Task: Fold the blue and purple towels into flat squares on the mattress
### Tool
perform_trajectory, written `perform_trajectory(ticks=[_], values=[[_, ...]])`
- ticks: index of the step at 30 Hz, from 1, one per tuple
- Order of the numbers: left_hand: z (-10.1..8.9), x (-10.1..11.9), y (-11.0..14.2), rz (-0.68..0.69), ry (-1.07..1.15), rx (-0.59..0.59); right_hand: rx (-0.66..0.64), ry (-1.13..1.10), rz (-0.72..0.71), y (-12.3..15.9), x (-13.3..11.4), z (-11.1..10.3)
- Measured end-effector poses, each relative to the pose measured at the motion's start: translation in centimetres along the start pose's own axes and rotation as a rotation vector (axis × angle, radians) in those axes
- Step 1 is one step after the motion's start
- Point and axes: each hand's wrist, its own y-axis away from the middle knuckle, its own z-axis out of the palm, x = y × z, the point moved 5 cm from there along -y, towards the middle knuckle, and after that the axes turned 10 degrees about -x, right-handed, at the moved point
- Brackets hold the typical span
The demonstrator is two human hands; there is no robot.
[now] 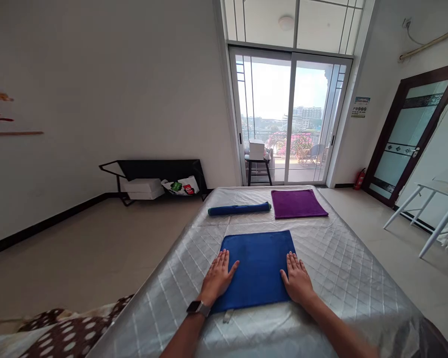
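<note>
A blue towel [259,271] lies flat and roughly square on the silvery quilted mattress [182,263]. My left hand [218,276] rests open on its left edge, fingers stretched forward and thumb apart; a watch is on that wrist. On the opposite edge, my right hand [296,278] also lies flat with its thumb spread. Neither hand grips the cloth. Beyond it, a rolled blue towel [239,209] lies crosswise at the far left. To the right of the roll is a flat purple towel [298,204].
A polka-dotted brown cloth [70,333] sits at the lower left. Against the left wall stands a black rack [159,169] with white boxes and a bag. Sliding glass doors [291,119] are behind the mattress. A white table [433,194] and a fire extinguisher [359,179] stand at right.
</note>
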Motion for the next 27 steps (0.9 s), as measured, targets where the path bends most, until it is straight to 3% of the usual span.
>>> perform_trajectory(ticks=[6, 11, 14, 19, 21, 24, 27], values=[[0.0, -0.9, 0.3, -0.057, -0.042, -0.089, -0.010, -0.001, -0.004, 0.3, -0.3, -0.5], [-0.8, -0.6, 0.9, -0.074, -0.115, -0.085, 0.005, -0.025, -0.008, 0.1, -0.3, -0.3], [-1.7, 3.0, 1.2, 0.048, -0.093, -0.031, 0.014, -0.035, -0.006, 0.0, -0.3, -0.1], [-1.7, 13.2, 2.0, 0.385, 0.035, -0.035, 0.010, -0.026, -0.004, 0.2, -0.4, -0.5], [-1.4, 16.0, 2.2, 0.475, 0.058, -0.062, 0.004, -0.018, -0.006, 0.4, -0.5, -0.7], [-0.8, 16.6, 2.5, 0.508, 0.059, -0.136, -0.003, -0.012, -0.004, 0.5, -0.6, -0.9], [-0.6, 13.5, 2.7, 0.442, 0.050, -0.195, -0.006, -0.015, -0.006, 0.7, -0.7, -1.1]])
